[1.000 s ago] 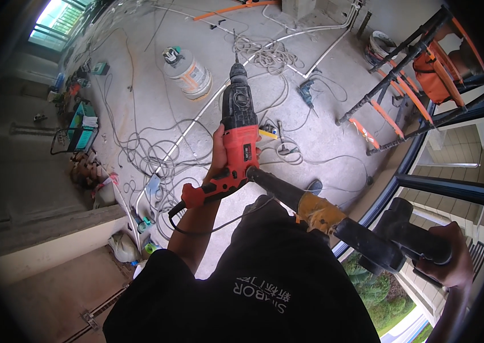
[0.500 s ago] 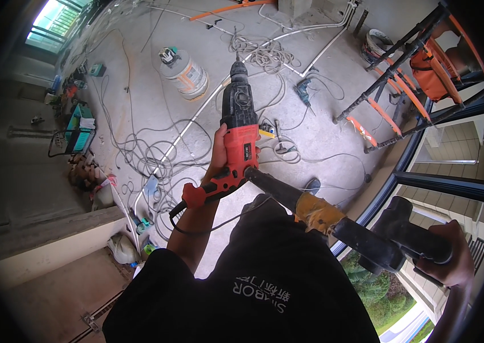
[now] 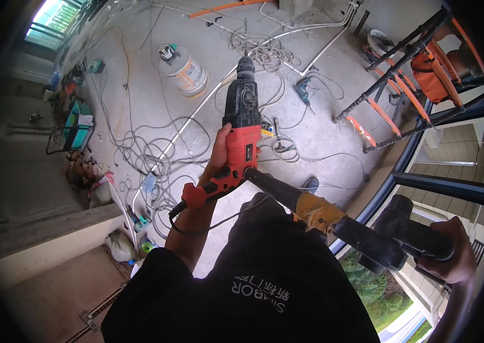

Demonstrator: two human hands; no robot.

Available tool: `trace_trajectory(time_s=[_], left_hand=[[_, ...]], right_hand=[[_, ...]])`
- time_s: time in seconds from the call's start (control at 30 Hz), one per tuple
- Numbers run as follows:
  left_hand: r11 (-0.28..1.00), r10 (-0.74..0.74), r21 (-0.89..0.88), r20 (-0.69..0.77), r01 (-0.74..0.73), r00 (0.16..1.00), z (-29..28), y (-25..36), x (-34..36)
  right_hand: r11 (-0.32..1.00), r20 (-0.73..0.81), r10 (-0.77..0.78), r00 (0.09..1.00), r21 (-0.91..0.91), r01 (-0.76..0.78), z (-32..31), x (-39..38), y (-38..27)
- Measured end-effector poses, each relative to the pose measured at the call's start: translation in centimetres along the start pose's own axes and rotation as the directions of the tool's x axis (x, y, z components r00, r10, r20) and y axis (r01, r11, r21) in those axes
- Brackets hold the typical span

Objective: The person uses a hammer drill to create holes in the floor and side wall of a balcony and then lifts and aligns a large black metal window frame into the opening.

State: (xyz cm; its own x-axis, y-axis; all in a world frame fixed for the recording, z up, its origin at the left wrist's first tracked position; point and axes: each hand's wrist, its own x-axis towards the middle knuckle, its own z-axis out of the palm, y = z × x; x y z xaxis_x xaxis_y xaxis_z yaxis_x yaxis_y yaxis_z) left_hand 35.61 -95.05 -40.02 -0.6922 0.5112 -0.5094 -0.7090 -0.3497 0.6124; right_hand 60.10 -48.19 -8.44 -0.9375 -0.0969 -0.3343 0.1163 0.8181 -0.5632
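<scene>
A red and black rotary hammer drill [image 3: 242, 140] points away from me over the floor, a long thin bit [image 3: 246, 34] in its chuck. My left hand [image 3: 218, 153] is wrapped round its red body, thumb on the near side and fingertips showing on the other. From the drill's side a black pole [image 3: 279, 190] with a yellow-brown taped band [image 3: 318, 212] runs to the lower right. It ends in a thick black T-shaped handle [image 3: 424, 240], gripped by my right hand [image 3: 456, 251]. The drill's cord [image 3: 210, 230] loops back under my left forearm.
Tangled cables [image 3: 156, 151] and white pipes [image 3: 196, 117] cross the concrete floor. A white bucket [image 3: 187, 74] stands ahead; a teal drill [image 3: 303, 88] lies right of it. An orange and black ladder [image 3: 396, 80] leans at the right beside window frames [image 3: 447, 188]. A green basket [image 3: 76, 126] sits left.
The drill has tilted slightly, its chuck and bit shifting a little to the right. More of the bit shows now. Both hands keep their hold.
</scene>
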Motion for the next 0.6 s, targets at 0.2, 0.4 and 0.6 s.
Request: trace_trajectory(time_s=[0.2, 0.4, 0.6], left_hand=[[0.999, -0.026, 0.041, -0.054, 0.029, 0.998, 0.2, 0.0, 0.1], [1.0, -0.013, 0.003, 0.046, 0.013, 0.999, -0.7, -0.4, 0.8], [0.999, -0.009, -0.031, 0.037, 0.01, 0.999, -0.6, -0.4, 0.9]], right_hand=[[0.998, 0.005, -0.012, 1.0, -0.068, 0.012, -0.1, 0.8, -0.6], [0.99, 0.017, -0.058, 0.998, -0.126, 0.06, -0.8, 1.0, -0.1], [0.991, 0.052, -0.059, 0.997, -0.117, 0.065, -1.5, 1.1, 0.6]])
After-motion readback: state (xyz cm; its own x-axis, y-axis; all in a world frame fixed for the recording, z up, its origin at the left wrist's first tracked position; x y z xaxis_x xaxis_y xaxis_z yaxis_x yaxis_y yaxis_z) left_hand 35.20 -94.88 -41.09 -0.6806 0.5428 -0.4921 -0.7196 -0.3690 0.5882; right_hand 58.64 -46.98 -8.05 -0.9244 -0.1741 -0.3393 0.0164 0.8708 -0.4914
